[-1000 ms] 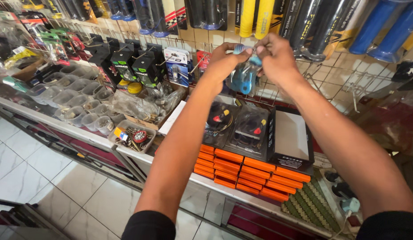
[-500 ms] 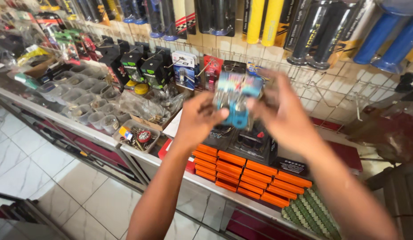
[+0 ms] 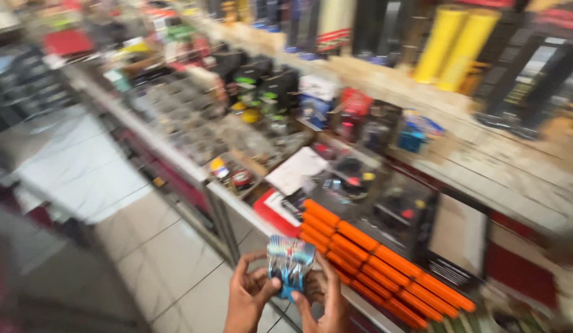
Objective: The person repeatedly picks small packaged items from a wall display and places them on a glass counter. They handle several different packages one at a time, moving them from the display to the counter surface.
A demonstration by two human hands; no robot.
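Both hands hold a small blue blister pack (image 3: 290, 264) low in the head view, in front of the shop counter. My left hand (image 3: 248, 297) grips its left side, thumb against the lower edge. My right hand (image 3: 324, 297) holds the right side from below. The pack is upright and tilted slightly toward me. The picture is blurred by motion, so what the pack contains cannot be told.
A counter (image 3: 194, 171) runs diagonally, loaded with a stack of orange boxes (image 3: 377, 264), black packaged parts (image 3: 394, 213) and clear trays of small items (image 3: 175, 117). Yellow and black tubes (image 3: 450, 46) hang on the wall rack above. White floor tiles (image 3: 83, 166) lie to the left.
Both hands have come down from the wall rack with the blue pack, from above the counter to low in front of it. The camera has swung and blurred.
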